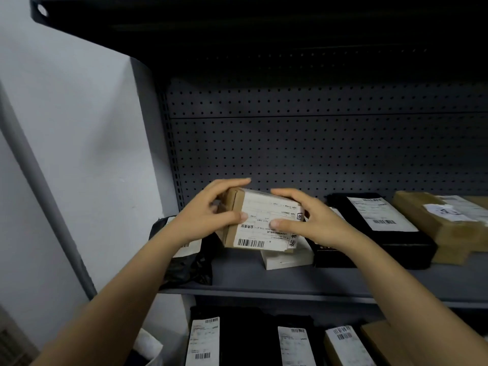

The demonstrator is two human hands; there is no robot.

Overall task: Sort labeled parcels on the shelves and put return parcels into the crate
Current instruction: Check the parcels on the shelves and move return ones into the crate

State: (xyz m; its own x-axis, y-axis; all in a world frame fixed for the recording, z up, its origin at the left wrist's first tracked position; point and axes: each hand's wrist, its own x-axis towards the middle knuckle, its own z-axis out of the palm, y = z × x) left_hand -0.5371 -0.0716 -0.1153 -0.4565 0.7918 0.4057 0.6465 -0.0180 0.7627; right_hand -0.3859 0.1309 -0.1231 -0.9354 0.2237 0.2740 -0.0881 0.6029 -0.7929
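Behind both hands rises the grey perforated back panel (317, 143) of a metal shelving unit, and a dark upper shelf (237, 22) juts out above them. To the left of the left forearm stands a pale wall (79, 128). Beneath the hands runs the grey shelf board (264, 276), which bears several parcels.

Below the forearms, on the lower shelf, lie dark parcels (243, 336) with white barcode labels, and a brown carton corner shows by the right forearm. Just right of the right hand lies a flat black parcel (406, 241) with a white label on top. Farther right, touching it, is a brown cardboard parcel (427, 220) with a crumpled white label. Behind the left forearm sits a black plastic mailer bag (190, 268), partly hidden by the arm, at the shelf's left end.

Between the two hands is a small cardboard box (264, 223), tilted, its large white shipping label facing the camera with a barcode near its lower left corner. Directly under it lies a small white box (285, 257) flat on the board; whether the two touch cannot be told.

The left hand (208, 215) grips the box's left end, thumb on the label and fingers over the top. The right hand (311, 220) grips the right end likewise, thumb pressed on the label and fingers curled over the top edge.
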